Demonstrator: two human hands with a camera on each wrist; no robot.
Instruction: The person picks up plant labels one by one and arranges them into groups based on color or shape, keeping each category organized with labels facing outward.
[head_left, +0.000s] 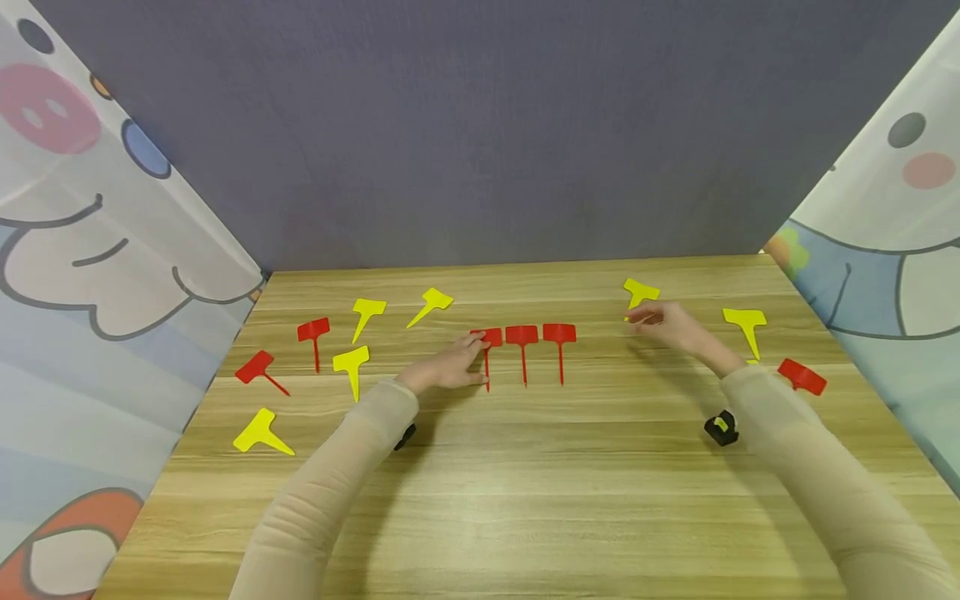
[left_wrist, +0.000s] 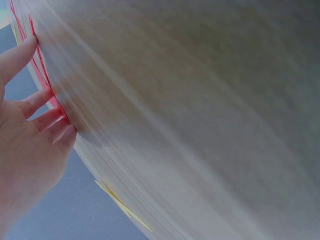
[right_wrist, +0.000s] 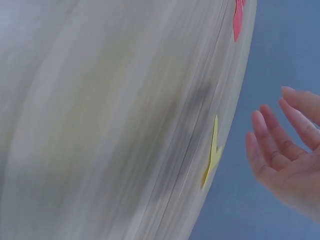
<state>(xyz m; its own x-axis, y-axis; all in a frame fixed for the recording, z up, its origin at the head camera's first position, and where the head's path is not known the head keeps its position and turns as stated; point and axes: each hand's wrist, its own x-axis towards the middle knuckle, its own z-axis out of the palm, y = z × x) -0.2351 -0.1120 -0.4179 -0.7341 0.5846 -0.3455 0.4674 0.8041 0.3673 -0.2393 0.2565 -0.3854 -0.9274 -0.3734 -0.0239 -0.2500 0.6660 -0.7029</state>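
Three red T-shaped plant labels stand in a row at mid-table, heads to the back: the left label [head_left: 493, 337], the middle label [head_left: 522, 335] and the right label [head_left: 559, 333]. My left hand [head_left: 450, 367] touches the left one with fingers spread, fingertips at its head and thumb near the stem's tip. In the left wrist view that red label [left_wrist: 44, 70] lies flat under the fingertips. Over the right side, my right hand [head_left: 670, 325] hovers with loosely bent fingers and holds nothing. Just beyond it lies a yellow plant label [head_left: 642, 292], partly covered by the fingers.
Left of the row lie several yellow labels [head_left: 350, 363] and two red ones, a red label [head_left: 315, 331] among them. On the right are another yellow label [head_left: 745, 321] and a red label [head_left: 802, 376] partly behind my sleeve. A grey wall [head_left: 495, 150] borders the table's back.
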